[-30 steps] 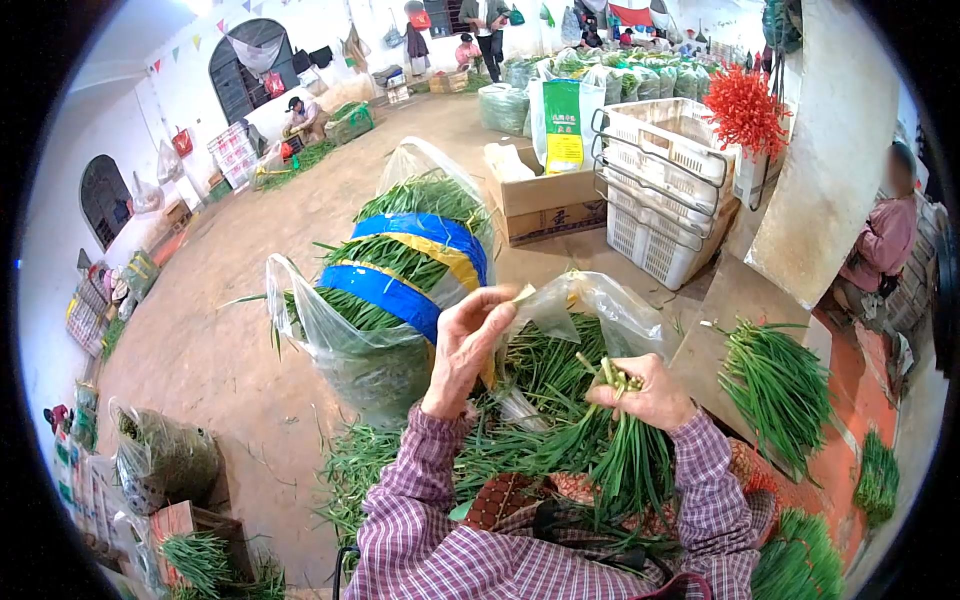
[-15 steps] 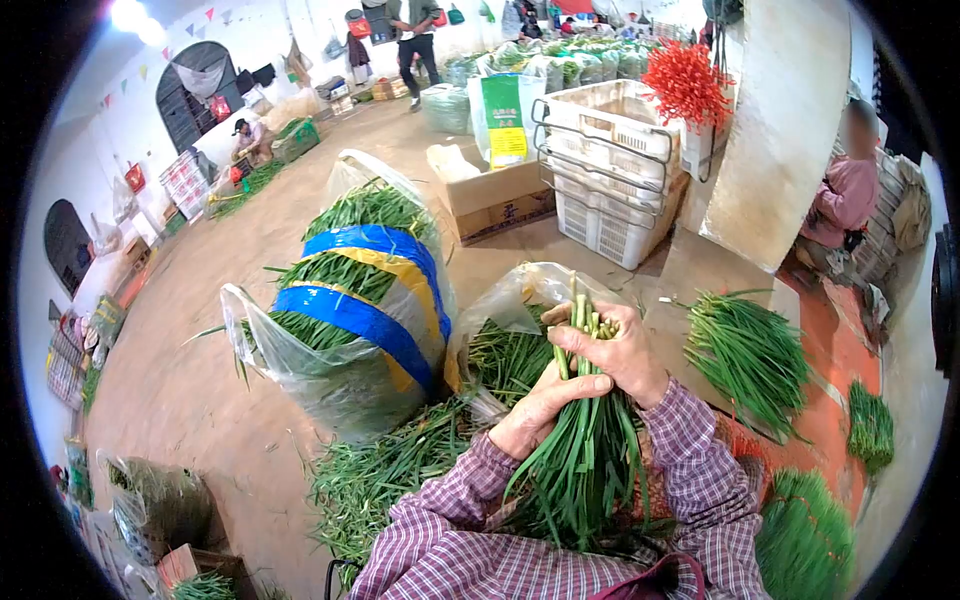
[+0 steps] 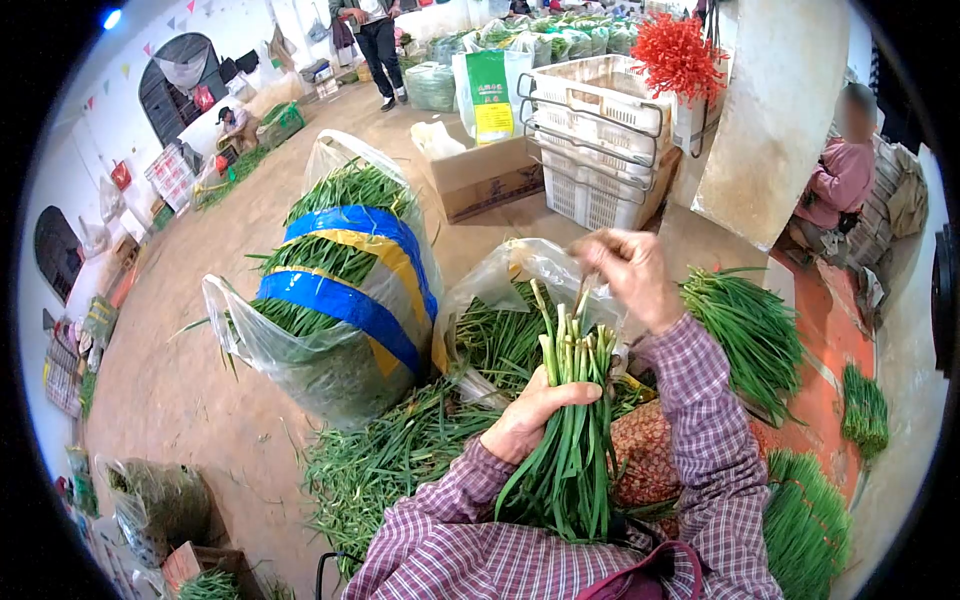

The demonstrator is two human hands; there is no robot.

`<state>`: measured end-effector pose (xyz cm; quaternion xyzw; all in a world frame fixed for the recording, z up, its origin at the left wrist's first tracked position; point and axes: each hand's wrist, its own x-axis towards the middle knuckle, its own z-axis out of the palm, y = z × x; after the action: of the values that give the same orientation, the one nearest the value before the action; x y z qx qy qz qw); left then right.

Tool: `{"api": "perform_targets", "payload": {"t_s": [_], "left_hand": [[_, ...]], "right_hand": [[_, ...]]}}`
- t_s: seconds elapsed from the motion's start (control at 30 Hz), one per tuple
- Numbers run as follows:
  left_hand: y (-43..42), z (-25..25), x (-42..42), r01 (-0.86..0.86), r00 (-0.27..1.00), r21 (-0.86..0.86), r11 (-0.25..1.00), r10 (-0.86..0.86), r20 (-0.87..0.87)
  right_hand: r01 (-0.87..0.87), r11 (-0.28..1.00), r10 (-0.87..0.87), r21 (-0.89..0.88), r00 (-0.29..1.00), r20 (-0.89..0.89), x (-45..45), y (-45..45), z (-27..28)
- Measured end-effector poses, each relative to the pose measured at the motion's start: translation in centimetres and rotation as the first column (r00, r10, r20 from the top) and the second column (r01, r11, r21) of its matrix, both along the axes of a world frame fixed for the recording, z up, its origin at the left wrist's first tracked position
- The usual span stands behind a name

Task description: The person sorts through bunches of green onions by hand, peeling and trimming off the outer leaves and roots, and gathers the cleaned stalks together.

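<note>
My left hand (image 3: 535, 418) is wrapped round a bunch of garlic greens (image 3: 565, 450), pale cut stems up and flat leaves hanging over my lap. Above and to the right of the stems, my right hand (image 3: 640, 280) is raised with its fingers pinched. A thin brownish strand shows under those fingertips, slightly blurred; whether it is gripped or part of the bunch is unclear. Behind the bunch, an open clear plastic bag (image 3: 490, 290) contains more greens. Loose leaves (image 3: 390, 460) are heaped left of my lap.
A large plastic-wrapped bale of greens (image 3: 345, 290) with blue and yellow bands stands left. Ahead are a cardboard box (image 3: 490, 185) and stacked white crates (image 3: 595, 150). Bundled greens (image 3: 745, 335) lie right, near a seated person (image 3: 840, 190). Another person (image 3: 380, 50) stands farther back.
My right hand has left the stems and moved up and right, while my left hand keeps the bunch. The view has shifted slightly, and the standing person appears closer.
</note>
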<state>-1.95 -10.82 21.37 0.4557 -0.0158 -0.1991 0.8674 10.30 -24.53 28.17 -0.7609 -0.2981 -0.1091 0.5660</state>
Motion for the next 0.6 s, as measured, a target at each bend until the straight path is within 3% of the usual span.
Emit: {"api": "perform_targets", "payload": {"t_s": [0.07,0.13,0.27,0.3,0.33,0.37,0.4,0.43,0.5,0.53,0.6], "left_hand": [[0.2,0.5,-0.4,0.028,0.999,-0.093,0.995,-0.030,-0.021],[0.7,0.6,-0.9,-0.028,0.996,-0.128,0.991,0.017,-0.084],[1.4,-0.1,-1.4,-0.096,0.991,-0.149,0.984,0.081,-0.105],[1.4,0.1,-1.5,-0.100,0.990,-0.152,0.983,0.084,-0.110],[1.4,0.3,-1.6,-0.101,0.990,-0.151,0.983,0.085,-0.112],[1.4,0.4,-1.6,-0.102,0.990,-0.149,0.984,0.086,-0.111],[1.5,0.1,-1.2,-0.110,0.990,-0.150,0.983,0.094,-0.109],[1.4,-0.4,-0.9,-0.143,0.985,-0.158,0.977,0.125,-0.116],[1.5,-0.7,-1.1,-0.162,0.983,-0.168,0.973,0.143,-0.116],[1.6,-0.6,-1.2,-0.170,0.981,-0.167,0.971,0.151,-0.119],[1.5,-0.5,-1.3,-0.200,0.978,-0.124,0.972,0.190,-0.091]], "right_hand": [[0.160,0.987,-0.160,-0.032,0.987,-0.019,0.9,-1.5,1.7],[0.249,0.945,-0.218,0.212,0.962,-0.162,0.9,-2.7,3.8],[0.332,0.868,-0.331,0.370,0.941,-0.069,5.4,-6.4,2.1],[0.235,0.956,-0.213,0.178,0.968,-0.131,5.4,-6.4,0.8],[0.191,0.979,-0.190,-0.067,0.982,0.011,4.2,-6.0,-0.1],[0.173,0.944,-0.129,-0.281,0.977,0.170,3.0,-5.5,-1.0],[0.319,0.817,-0.024,-0.480,0.851,0.525,1.3,-3.8,-1.5],[0.308,0.820,-0.013,-0.483,0.853,0.522,-0.4,-2.6,-0.2],[0.153,0.865,-0.051,-0.477,0.974,0.219,-4.2,-1.0,3.3],[0.145,0.866,-0.044,-0.478,0.975,0.217,-5.0,-0.3,3.2],[0.029,0.810,0.191,-0.586,0.931,0.310,-6.3,0.7,3.0]]}}
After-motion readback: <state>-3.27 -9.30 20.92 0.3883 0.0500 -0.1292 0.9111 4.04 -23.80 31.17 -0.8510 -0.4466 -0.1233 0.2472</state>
